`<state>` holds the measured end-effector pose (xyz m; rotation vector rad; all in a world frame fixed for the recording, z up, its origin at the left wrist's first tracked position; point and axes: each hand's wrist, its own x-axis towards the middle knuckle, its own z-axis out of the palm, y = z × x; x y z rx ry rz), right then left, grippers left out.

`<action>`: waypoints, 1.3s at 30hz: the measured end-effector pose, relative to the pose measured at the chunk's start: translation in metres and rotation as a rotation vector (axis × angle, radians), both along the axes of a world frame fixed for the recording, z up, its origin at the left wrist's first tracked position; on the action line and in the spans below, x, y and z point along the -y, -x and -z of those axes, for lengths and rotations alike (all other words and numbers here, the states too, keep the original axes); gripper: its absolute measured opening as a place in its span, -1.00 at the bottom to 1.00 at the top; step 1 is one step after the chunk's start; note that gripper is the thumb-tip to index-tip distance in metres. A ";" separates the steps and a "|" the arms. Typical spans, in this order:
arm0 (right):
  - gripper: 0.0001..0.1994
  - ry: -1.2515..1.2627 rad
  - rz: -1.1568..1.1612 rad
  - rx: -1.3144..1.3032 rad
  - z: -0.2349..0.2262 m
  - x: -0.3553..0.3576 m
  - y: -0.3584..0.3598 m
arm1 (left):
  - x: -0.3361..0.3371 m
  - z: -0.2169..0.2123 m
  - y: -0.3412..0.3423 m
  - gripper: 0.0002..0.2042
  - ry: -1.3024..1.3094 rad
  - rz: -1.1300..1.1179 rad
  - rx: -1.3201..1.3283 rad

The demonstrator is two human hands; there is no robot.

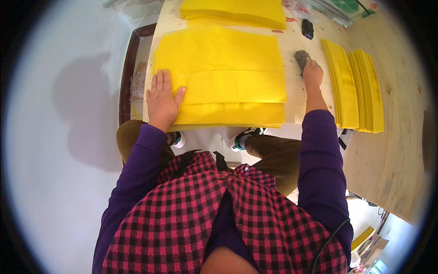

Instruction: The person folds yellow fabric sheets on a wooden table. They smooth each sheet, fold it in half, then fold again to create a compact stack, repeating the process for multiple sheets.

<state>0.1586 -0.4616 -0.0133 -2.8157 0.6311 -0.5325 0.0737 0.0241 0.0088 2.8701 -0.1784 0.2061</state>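
Note:
A wide stack of thin yellow sheets, which look like fabric (228, 52), lies in front of me, with a folded strip across its nearer part. My left hand (163, 99) rests flat on the stack's left edge, fingers stretched out and thumb apart. To the right of the sheets, my right hand (313, 73) is closed around the near end of a rough dark grey lump (301, 58) on the wooden table (294, 100). What the lump is made of I cannot tell.
Another yellow stack (232, 11) lies at the far side. Narrow folded yellow bundles (340, 84) stand to the right, beside a wooden panel (388, 150). A small black object (307, 29) sits beyond my right hand. Red scraps (290, 19) lie near it.

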 end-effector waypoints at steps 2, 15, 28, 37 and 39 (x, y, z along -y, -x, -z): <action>-0.49 -0.064 0.057 -0.038 -0.004 0.006 0.000 | 0.001 0.000 0.000 -0.28 -0.008 0.009 0.018; -0.73 -0.202 -0.150 0.325 -0.031 0.033 -0.016 | 0.003 -0.006 0.000 -0.29 -0.012 -0.027 -0.040; -0.57 -0.394 -0.662 0.335 -0.079 -0.184 0.051 | 0.003 -0.002 -0.002 -0.29 -0.040 -0.032 -0.033; -0.26 -0.068 -0.834 -0.121 -0.054 -0.346 0.083 | -0.002 -0.003 0.000 -0.27 -0.053 0.000 -0.038; -0.23 0.070 -0.710 -0.207 -0.045 -0.317 0.086 | 0.000 -0.002 -0.001 -0.27 -0.021 -0.023 -0.039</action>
